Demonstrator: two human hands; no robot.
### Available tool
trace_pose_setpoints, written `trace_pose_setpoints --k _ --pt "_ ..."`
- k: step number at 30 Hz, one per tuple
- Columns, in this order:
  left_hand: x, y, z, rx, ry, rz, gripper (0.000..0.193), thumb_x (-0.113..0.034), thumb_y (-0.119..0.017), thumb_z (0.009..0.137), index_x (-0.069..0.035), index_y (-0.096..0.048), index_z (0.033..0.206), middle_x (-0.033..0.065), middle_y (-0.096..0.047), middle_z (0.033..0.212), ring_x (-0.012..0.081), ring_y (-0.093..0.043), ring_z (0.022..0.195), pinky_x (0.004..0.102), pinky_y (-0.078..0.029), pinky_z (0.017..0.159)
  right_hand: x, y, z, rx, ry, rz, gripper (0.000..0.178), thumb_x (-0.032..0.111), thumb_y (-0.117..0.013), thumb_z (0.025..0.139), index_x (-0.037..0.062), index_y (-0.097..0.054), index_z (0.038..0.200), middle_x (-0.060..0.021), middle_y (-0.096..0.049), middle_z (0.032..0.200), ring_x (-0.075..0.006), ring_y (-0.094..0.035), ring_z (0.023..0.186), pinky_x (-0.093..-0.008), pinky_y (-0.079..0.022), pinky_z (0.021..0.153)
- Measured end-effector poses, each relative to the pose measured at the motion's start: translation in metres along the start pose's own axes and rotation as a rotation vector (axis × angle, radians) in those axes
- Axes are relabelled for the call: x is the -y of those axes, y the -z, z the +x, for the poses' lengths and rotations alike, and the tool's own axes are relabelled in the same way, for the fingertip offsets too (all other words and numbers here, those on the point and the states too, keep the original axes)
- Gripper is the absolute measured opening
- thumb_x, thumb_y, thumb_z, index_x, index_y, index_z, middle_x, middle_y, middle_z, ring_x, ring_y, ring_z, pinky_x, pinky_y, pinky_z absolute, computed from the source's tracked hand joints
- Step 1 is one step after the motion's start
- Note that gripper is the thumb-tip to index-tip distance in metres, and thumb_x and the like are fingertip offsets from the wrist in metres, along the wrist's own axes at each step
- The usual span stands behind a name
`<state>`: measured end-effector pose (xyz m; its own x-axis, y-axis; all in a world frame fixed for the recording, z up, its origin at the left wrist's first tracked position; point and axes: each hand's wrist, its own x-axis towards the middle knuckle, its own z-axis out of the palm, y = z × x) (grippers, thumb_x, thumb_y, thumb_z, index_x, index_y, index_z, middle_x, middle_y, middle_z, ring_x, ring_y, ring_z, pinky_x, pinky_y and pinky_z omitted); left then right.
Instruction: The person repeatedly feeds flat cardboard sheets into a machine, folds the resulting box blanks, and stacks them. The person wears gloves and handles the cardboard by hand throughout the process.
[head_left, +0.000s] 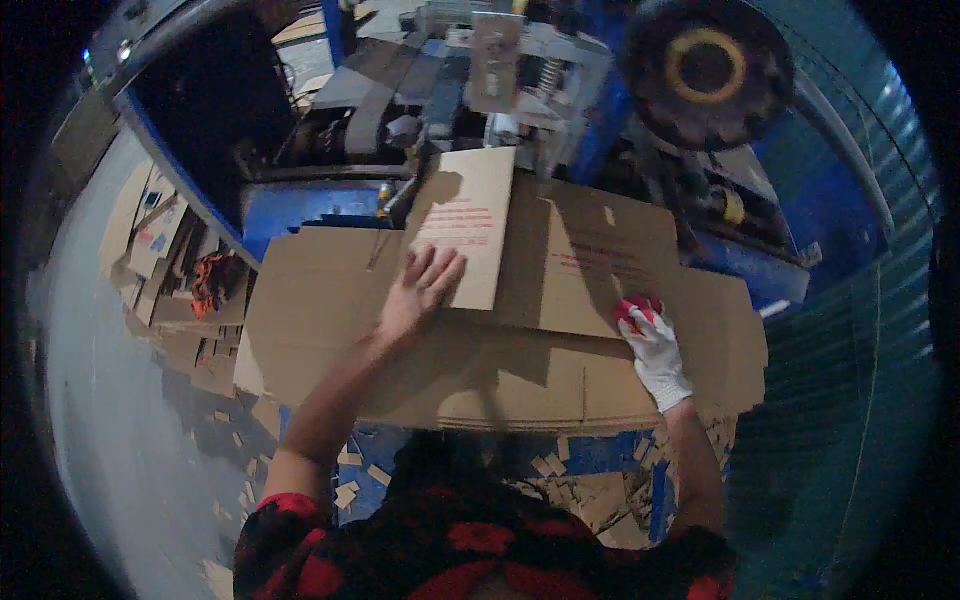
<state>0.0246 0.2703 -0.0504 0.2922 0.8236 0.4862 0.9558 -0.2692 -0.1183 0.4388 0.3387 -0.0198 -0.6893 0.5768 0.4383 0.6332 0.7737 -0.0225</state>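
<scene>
Left hand (424, 288), fingers spread, rests on the near part of the printed cardboard flap (472, 205), long axis near to far; gloved right hand (654, 350) lies farther right, grip unclear.

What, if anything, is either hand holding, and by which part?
Cannot tell: the left hand lies low on the pale panel, thumb hidden; the right hand is at the lower right corner of the printed sheet, grip unclear.

The bare left hand (428, 285) is palm down, fingers extended and slightly apart, its forearm (345, 395) slanting inward. The right hand (653, 345), in a white-and-red glove (662, 375), points forward, its finger bend unclear; the elbows are spread.
</scene>
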Motion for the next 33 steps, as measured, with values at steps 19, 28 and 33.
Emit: trace_pose_setpoints --k 19,28,33 --pt "0.072 -0.049 0.174 0.038 0.199 -0.501 0.060 -0.013 -0.058 0.081 -0.001 -0.037 0.136 0.0239 -0.045 0.131 0.0386 -0.050 0.116 0.0448 -0.046 0.091 -0.126 -0.069 0.194 -0.062 -0.667 -0.203 0.043 0.010 -0.049 0.083 0.0102 -0.054 0.126 -0.0219 -0.056 0.119 -0.0366 -0.055 0.109 -0.0441 -0.047 0.089" --pt "0.061 0.072 -0.100 0.159 0.781 0.142 0.061 -0.038 -0.065 0.080 -0.010 -0.049 0.132 0.0112 -0.049 0.134 0.0315 -0.043 0.125 0.0522 -0.035 0.099 -0.019 0.023 -0.017 -0.058 -0.517 -0.114 0.061 0.019 -0.064 0.080 0.0033 -0.043 0.136 -0.0238 -0.048 0.132 -0.0410 -0.043 0.124 -0.0440 -0.036 0.103" --pt "0.029 0.108 -0.193 0.283 1.022 0.185 0.070 -0.046 -0.068 0.076 -0.005 -0.047 0.128 0.0160 -0.049 0.131 0.0340 -0.045 0.121 0.0481 -0.038 0.097 0.037 0.042 -0.119 0.190 -0.639 -0.371 0.071 0.030 -0.071 0.074 0.0076 -0.044 0.136 -0.0216 -0.038 0.141 -0.0384 -0.041 0.127 -0.0501 -0.026 0.108"
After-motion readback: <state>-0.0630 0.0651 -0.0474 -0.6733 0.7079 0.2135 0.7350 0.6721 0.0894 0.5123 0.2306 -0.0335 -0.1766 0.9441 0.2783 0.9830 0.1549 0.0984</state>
